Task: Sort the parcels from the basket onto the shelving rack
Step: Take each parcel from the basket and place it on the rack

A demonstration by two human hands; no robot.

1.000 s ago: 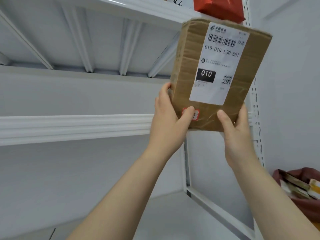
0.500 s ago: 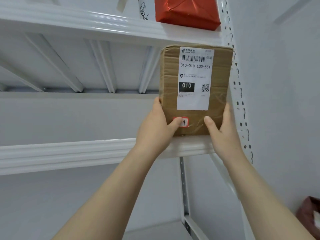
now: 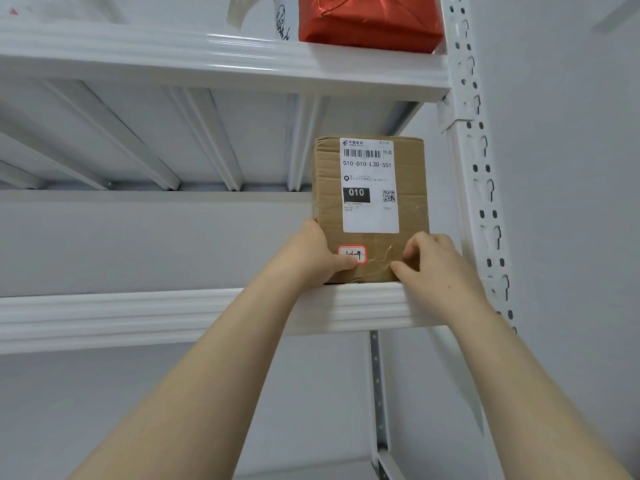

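Note:
A brown cardboard parcel [image 3: 370, 209] with a white label reading 010 stands upright on the middle shelf [image 3: 173, 313] of the white rack, at its right end beside the upright post [image 3: 474, 168]. My left hand [image 3: 311, 258] grips the parcel's lower left corner, thumb on the front next to a small red-edged sticker. My right hand [image 3: 436, 268] is at the lower right corner, with bent fingertips and thumb touching the front face and not wrapped round the edge. The basket is out of view.
On the upper shelf [image 3: 207, 60] lie a red wrapped parcel [image 3: 367, 19] and a white printed bag [image 3: 273, 15]. A grey wall runs behind the rack and to the right of the post.
The parcel went from tilted in the air to standing on the middle shelf, pushed further back. My right hand has come off its right edge onto the front face.

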